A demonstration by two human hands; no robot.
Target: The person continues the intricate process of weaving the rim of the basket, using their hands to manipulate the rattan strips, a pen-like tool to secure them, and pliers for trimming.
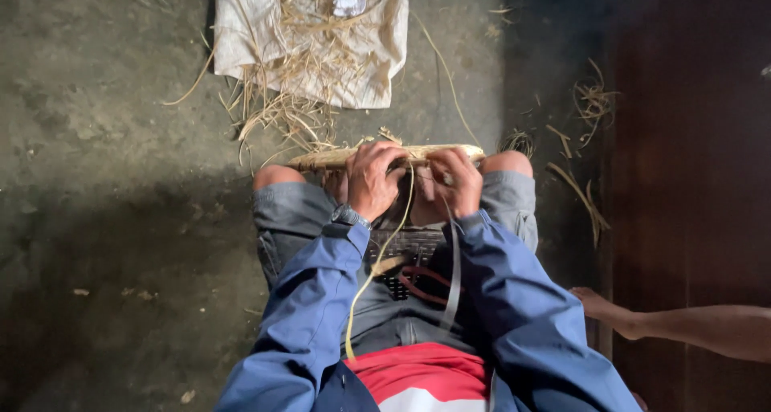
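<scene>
pale straw bundle lying crosswise over both knees, dry and fibrous, left hand grip curled tight over its middle, right hand grip closed on its right end, loose strand trailing down lap

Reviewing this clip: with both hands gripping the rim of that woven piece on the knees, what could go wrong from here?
1. The loose strip trailing from the left hand down over the lap could snag on the sleeve or kink.
2. The woven piece rests only across the knees under the left and right hand; it might slip.
3. A bystander's foot sits close by; scattered strips could trip someone.
</scene>
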